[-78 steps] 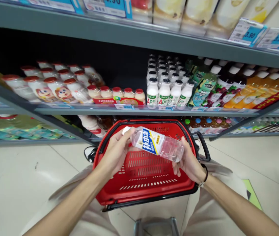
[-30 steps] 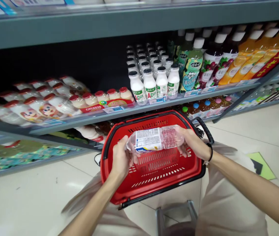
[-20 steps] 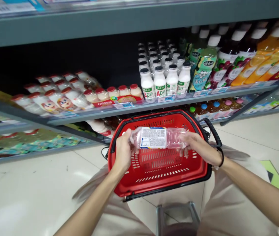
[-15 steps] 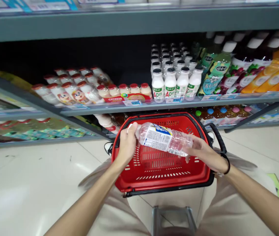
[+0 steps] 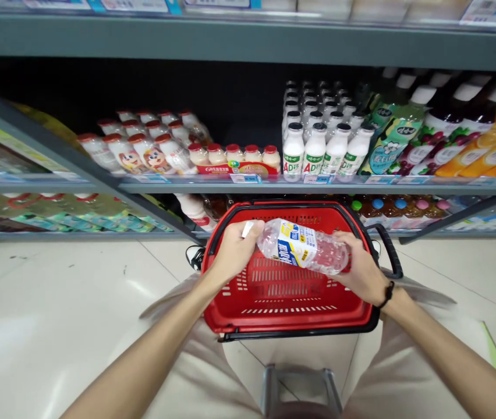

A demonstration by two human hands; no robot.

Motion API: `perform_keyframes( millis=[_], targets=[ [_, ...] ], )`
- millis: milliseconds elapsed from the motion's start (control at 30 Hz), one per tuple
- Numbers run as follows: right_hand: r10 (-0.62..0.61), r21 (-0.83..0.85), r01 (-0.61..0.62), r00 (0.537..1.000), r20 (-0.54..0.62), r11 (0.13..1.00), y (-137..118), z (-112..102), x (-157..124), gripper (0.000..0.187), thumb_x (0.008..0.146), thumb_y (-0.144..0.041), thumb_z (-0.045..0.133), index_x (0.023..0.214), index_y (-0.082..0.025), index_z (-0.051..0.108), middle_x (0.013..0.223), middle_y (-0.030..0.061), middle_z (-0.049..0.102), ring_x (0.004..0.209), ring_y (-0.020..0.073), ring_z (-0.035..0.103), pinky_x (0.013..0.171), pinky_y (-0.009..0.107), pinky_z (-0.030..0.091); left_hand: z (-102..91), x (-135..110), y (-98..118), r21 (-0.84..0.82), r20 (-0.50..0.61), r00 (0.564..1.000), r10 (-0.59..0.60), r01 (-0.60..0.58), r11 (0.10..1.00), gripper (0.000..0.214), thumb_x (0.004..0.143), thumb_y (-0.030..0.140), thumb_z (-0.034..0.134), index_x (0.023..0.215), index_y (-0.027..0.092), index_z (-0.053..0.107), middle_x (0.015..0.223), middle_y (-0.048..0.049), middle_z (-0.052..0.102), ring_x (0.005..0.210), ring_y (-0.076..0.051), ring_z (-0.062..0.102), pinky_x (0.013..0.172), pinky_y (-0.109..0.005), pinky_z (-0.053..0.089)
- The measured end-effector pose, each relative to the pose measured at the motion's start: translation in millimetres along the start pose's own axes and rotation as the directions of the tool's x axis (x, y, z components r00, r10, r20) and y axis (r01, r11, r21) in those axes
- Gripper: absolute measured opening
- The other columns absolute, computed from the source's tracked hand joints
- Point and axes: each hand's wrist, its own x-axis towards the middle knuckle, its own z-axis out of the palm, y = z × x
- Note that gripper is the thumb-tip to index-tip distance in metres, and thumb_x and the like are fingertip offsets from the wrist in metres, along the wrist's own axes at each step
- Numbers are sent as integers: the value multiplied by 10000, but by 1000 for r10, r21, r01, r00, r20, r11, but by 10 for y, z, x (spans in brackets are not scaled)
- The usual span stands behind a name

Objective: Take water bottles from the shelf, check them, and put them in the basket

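Observation:
A clear plastic drink bottle point(image 5: 303, 253) with a white, blue and yellow label lies on its side in the air above a red shopping basket point(image 5: 289, 311). My left hand point(image 5: 234, 250) is closed round its white cap end. The bottle's base rests in my right hand point(image 5: 361, 270), whose fingers curl round it. A black band sits on my right wrist. The basket has a black rim and black handles and rests on my lap.
A grey shelf point(image 5: 248, 186) in front holds red-capped milk drinks point(image 5: 152, 154), white AD bottles point(image 5: 318, 151) and juice bottles point(image 5: 444, 145). More bottles stand on the lower shelf point(image 5: 396, 205). Pale floor tiles point(image 5: 56, 314) spread to the left. A metal frame point(image 5: 300, 390) shows between my legs.
Both hands have rolled the bottle about its long axis, so the printed back panel gave way to the blue and yellow front. The view swung slightly; the basket stayed put.

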Motion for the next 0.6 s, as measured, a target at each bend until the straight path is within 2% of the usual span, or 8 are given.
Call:
perform_keyframes(
  millis=[100, 133, 200, 267, 333, 433, 533, 600],
  targets=[
    [43, -144, -5, 964, 263, 990, -24, 29, 88, 705, 847, -225, 742, 1466, -211, 405, 1397, 164, 548, 1285, 315, 605, 1041, 460, 527, -1, -10, -4, 164, 9, 1000, -25, 23, 986, 495, 935, 515, 487, 564, 188, 462, 500, 15, 445, 496, -116, 382, 516, -251, 273],
    [67, -194, 2, 934, 351, 981, -16, 14, 126, 787, 836, -200, 749, 1516, -201, 352, 1429, 181, 532, 1310, 325, 589, 1048, 463, 517, 24, -8, -16, 227, 42, 998, -40, 29, 973, 492, 936, 506, 477, 561, 187, 464, 496, 14, 445, 496, -118, 390, 518, -254, 267],
    [219, -325, -51, 833, 508, 944, 37, -67, 210, 855, 813, -236, 798, 1534, -174, 341, 1396, 201, 577, 1285, 341, 610, 1019, 439, 523, 126, 4, -77, 377, 131, 989, -74, 20, 926, 479, 923, 481, 481, 548, 185, 450, 493, 18, 413, 501, -114, 379, 529, -258, 255],
    [433, -478, -152, 707, 559, 865, 131, -201, 281, 776, 808, -344, 824, 1451, -115, 455, 1243, 215, 675, 1166, 357, 680, 944, 413, 546, 292, 26, -198, 557, 266, 952, -154, -21, 830, 443, 908, 428, 489, 543, 179, 453, 507, 16, 399, 517, -109, 388, 548, -258, 259],
    [582, -598, -234, 646, 494, 767, 234, -342, 321, 633, 841, -375, 790, 1337, -58, 559, 1154, 257, 704, 1107, 385, 703, 911, 432, 550, 485, 65, -379, 703, 387, 879, -278, -86, 706, 411, 903, 383, 502, 551, 171, 489, 527, -5, 442, 538, -118, 450, 562, -260, 272],
    [638, -643, -288, 651, 413, 710, 320, -473, 321, 533, 863, -343, 761, 1268, -27, 621, 1179, 311, 687, 1150, 410, 684, 934, 460, 542, 735, 195, -705, 795, 445, 802, -398, -150, 587, 403, 884, 387, 594, 552, 165, 541, 581, -93, 575, 606, -189, 594, 568, -287, 289],
    [603, -599, -276, 655, 455, 752, 302, -488, 284, 553, 843, -432, 778, 1245, -71, 664, 1161, 274, 714, 1124, 377, 704, 919, 419, 557, 900, 408, -993, 847, 440, 775, -453, -191, 496, 348, 853, 367, 680, 590, 149, 612, 747, -204, 697, 772, -274, 697, 628, -301, 363],
    [566, -557, -258, 658, 497, 789, 265, -478, 260, 583, 823, -494, 785, 1243, -102, 681, 1145, 249, 729, 1094, 360, 718, 901, 400, 566, 991, 558, -1136, 872, 428, 768, -476, -213, 441, 301, 865, 369, 694, 684, 129, 672, 870, -234, 729, 886, -287, 713, 702, -300, 419]
  ],
)
